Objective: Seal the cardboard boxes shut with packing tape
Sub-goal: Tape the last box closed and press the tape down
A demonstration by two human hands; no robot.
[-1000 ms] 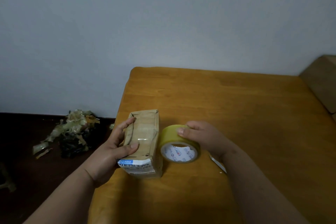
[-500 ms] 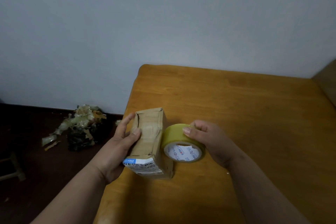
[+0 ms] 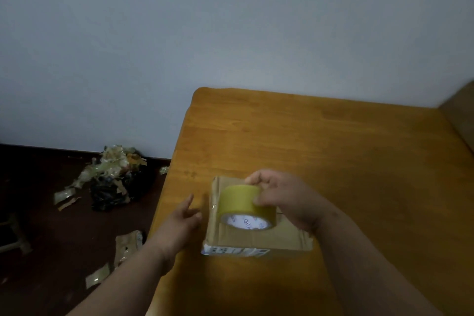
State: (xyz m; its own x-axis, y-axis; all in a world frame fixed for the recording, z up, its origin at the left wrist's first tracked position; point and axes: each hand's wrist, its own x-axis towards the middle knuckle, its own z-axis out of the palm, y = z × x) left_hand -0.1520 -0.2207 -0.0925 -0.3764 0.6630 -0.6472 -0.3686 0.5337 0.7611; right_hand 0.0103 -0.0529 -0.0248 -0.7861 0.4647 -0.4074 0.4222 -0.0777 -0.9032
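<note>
Box (image 3: 256, 236) flat on table (image 3: 333, 161), right hand (image 3: 284, 200) gripping tape roll (image 3: 245, 204) over it, left hand (image 3: 183, 215) fingers loose beside it, empty; taping about to start, next probably find tape end.

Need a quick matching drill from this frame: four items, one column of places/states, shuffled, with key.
Items:
1. tape roll
2. cardboard box
3. left hand
4. tape scraps

States:
A. heaped on the dark floor by the wall
B. lying flat on the wooden table, label at its near edge
C. held in the right hand above the box
D. fingers spread, beside the box's left edge, gripping nothing

Pairs: 1-C, 2-B, 3-D, 4-A
</note>
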